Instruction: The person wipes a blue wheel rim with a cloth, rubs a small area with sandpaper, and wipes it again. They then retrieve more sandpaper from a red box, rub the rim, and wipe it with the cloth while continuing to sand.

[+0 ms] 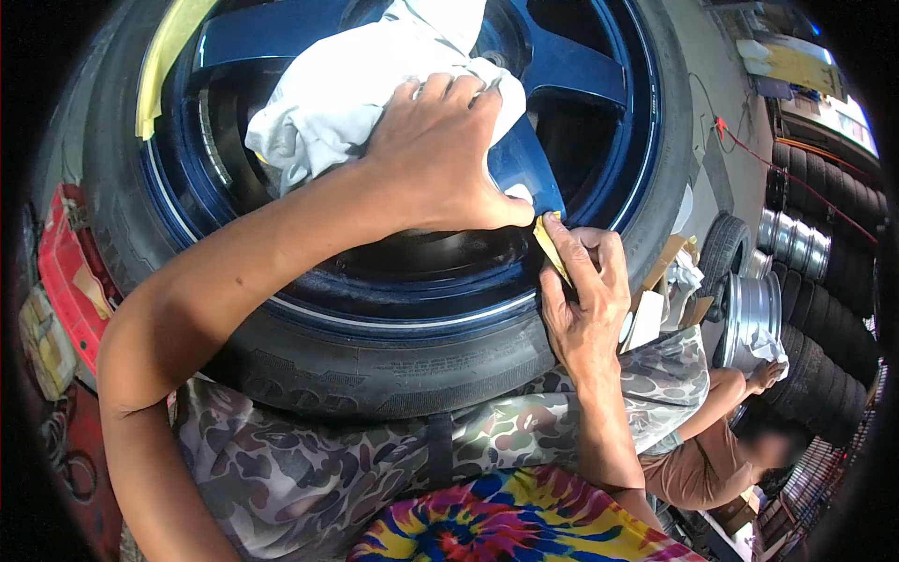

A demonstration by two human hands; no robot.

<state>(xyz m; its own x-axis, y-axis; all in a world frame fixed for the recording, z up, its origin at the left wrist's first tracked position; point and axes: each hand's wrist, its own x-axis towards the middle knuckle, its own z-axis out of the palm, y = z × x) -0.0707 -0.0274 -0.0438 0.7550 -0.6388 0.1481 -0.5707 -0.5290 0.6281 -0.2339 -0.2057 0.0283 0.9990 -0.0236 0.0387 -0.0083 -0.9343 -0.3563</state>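
A blue spoked wheel rim (571,66) inside a black tire (375,379) lies in front of me, across my lap. My left hand (440,159) rests over a bunched white cloth (328,84), its fingers curled on the fabric and its thumb stretched toward a spoke. Close to that thumb, my right hand (590,290) pinches a short strip of yellow masking tape (551,248) near the spoke's outer end. A longer piece of yellow tape (164,70) runs along the rim's edge at the upper left.
To the left is a red container (70,272). On the right, another person (712,459) sits with a hand near a silver rim (749,314). Stacked tires (824,309) line the far right. A red cable (749,155) crosses the floor there.
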